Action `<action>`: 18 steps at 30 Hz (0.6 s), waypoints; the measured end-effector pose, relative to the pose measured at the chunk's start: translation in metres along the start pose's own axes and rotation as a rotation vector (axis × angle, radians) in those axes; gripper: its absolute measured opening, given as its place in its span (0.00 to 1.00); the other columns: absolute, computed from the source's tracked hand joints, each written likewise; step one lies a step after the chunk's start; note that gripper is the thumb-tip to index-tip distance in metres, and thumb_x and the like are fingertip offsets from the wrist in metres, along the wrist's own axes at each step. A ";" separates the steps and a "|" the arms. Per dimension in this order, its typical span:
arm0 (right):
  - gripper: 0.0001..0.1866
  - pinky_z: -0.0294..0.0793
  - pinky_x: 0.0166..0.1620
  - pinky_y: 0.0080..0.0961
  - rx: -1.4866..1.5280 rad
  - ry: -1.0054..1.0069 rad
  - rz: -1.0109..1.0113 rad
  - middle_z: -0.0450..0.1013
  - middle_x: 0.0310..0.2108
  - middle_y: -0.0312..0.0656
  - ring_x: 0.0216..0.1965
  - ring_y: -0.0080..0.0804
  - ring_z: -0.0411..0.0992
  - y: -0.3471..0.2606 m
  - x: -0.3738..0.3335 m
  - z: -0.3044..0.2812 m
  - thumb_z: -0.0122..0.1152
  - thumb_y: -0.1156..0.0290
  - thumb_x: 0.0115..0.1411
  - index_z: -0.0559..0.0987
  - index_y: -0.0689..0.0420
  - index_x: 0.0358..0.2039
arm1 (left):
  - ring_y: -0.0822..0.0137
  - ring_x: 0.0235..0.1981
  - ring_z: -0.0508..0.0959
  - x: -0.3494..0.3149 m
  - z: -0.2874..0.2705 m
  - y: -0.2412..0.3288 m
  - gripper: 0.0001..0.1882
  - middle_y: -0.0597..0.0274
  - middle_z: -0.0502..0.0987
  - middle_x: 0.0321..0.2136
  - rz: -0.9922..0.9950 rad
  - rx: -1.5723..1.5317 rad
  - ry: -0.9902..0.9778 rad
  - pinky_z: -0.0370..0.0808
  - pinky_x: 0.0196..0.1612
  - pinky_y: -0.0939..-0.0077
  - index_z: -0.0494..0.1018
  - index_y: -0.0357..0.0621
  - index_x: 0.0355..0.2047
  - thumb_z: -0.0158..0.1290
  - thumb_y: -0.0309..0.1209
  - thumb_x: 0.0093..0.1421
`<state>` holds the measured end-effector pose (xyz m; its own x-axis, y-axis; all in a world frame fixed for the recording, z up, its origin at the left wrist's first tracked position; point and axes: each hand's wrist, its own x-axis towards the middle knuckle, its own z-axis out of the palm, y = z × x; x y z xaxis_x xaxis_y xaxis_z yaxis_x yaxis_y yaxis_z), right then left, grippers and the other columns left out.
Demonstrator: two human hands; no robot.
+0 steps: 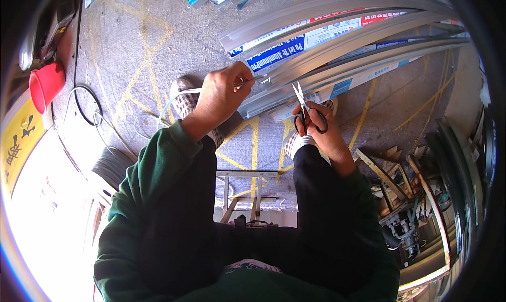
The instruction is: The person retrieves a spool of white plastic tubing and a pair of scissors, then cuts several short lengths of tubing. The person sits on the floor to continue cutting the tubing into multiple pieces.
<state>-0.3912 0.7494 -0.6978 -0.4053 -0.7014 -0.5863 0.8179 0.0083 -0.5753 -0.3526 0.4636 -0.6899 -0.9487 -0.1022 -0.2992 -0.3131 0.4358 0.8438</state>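
Two hands: the left hand pinches a pale cord by the ends of some metal bars; the right hand curls round scissors. Plenty of cord seems left; I can't tell how much is done.

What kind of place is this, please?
Probably a metalworking workshop: long metal profiles lie ahead, a grey coil sits at left, and a rusty metal frame stands at right.

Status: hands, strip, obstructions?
Left hand pinching pale strip. Right hand holding scissors, blades parted. Strip clear of blades. Metal bars close ahead.
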 end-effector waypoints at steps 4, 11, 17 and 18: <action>0.22 0.70 0.34 0.25 -0.001 -0.012 0.011 0.73 0.44 0.42 0.32 0.28 0.70 0.002 0.001 0.001 0.52 0.54 0.70 0.76 0.60 0.52 | 0.61 0.33 0.85 -0.001 0.003 -0.003 0.07 0.55 0.82 0.30 -0.022 -0.071 -0.050 0.82 0.37 0.70 0.73 0.40 0.34 0.60 0.23 0.58; 0.22 0.70 0.34 0.25 0.009 0.002 0.008 0.73 0.45 0.43 0.33 0.29 0.70 0.002 0.001 0.000 0.52 0.54 0.70 0.76 0.60 0.52 | 0.60 0.34 0.85 0.001 0.002 -0.003 0.07 0.54 0.82 0.30 -0.016 -0.016 -0.057 0.82 0.38 0.70 0.73 0.39 0.34 0.60 0.23 0.58; 0.22 0.70 0.34 0.26 -0.002 -0.004 0.007 0.73 0.45 0.43 0.32 0.29 0.70 0.002 0.002 0.000 0.51 0.53 0.71 0.76 0.60 0.51 | 0.68 0.33 0.83 0.003 0.001 -0.002 0.04 0.57 0.82 0.29 -0.096 -0.100 -0.022 0.79 0.38 0.77 0.77 0.40 0.33 0.60 0.24 0.58; 0.22 0.70 0.34 0.26 -0.004 -0.003 0.009 0.73 0.45 0.43 0.32 0.29 0.70 0.002 0.002 0.000 0.51 0.53 0.71 0.76 0.60 0.51 | 0.69 0.33 0.83 0.003 0.003 -0.003 0.04 0.57 0.82 0.30 -0.099 -0.108 -0.049 0.78 0.38 0.78 0.78 0.40 0.33 0.61 0.24 0.58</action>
<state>-0.3905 0.7478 -0.7002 -0.3971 -0.7034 -0.5895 0.8198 0.0169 -0.5724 -0.3546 0.4640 -0.6949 -0.9105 -0.0950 -0.4024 -0.4104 0.3267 0.8514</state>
